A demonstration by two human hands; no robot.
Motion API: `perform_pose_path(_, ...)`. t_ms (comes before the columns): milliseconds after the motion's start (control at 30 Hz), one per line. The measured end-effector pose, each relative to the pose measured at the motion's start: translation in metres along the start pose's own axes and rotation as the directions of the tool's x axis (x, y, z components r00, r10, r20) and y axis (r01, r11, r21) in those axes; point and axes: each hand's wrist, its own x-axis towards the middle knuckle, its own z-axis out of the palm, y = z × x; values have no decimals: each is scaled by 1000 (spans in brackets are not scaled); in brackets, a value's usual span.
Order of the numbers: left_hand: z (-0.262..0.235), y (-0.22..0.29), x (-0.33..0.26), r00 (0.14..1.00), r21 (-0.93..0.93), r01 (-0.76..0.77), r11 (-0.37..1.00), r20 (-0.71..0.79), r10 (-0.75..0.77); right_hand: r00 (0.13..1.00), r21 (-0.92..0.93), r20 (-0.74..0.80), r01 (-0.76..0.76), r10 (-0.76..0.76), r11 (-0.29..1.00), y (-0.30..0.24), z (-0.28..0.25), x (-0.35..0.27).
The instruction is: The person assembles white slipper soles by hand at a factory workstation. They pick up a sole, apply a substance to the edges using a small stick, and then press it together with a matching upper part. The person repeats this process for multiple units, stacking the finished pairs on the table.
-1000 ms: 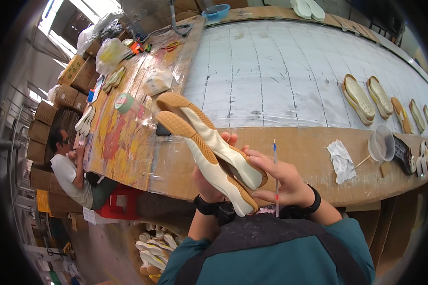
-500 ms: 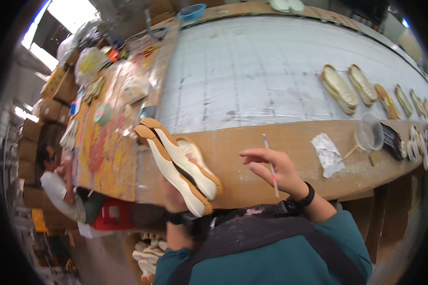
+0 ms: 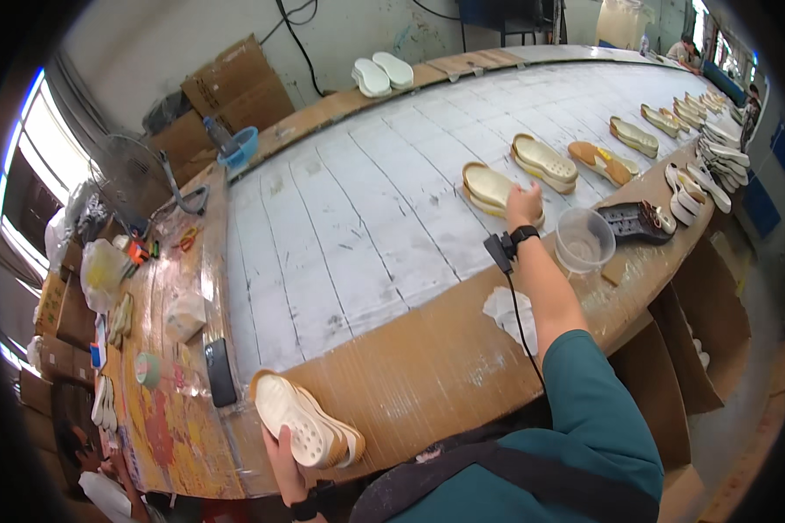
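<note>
At the near left edge of the bench my left hand (image 3: 283, 462) grips a pair of cream shoe soles (image 3: 290, 417) with tan edges, its fingers along their side. The upper sole shows its inner face, with holes toward one end. My right arm stretches far forward. There my right hand (image 3: 523, 206) closes on the near end of another cream shoe sole (image 3: 488, 186) lying on the white surface; its fingertips are partly hidden. A similar sole pair (image 3: 542, 162) lies just beyond, beside a tan sole (image 3: 597, 162).
Near my right forearm are a clear plastic tub (image 3: 584, 239), a crumpled white tissue (image 3: 508, 312) and a black sole (image 3: 638, 221). More soles run back to the right. On the left bench lie a phone (image 3: 221, 372) and a green tape roll (image 3: 148, 370). A person (image 3: 105, 492) sits lower left.
My right hand has reached forward and right to a sole; the thin stick it held no longer shows. My left hand has lowered the pair of soles to the bench edge. The view has turned right.
</note>
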Motion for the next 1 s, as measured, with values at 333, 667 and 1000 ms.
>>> perform_pose_path(333, -29, 11, -20, 944, 697, -139, 704, -122, 307, 870, 188, 460, -291, 177, 938, 64, 25, 17)
perform_pose_path(667, 76, 57, -48, 901, 147, -381, 913, 281, 331, -152, -48, 977, -841, -151, 538, -54, -105, -151)
perform_pose_path(1000, 104, 46, -42, 890, -325, -130, 937, 379, 255, -637, -297, 709, -658, -301, 692, -85, -234, -243)
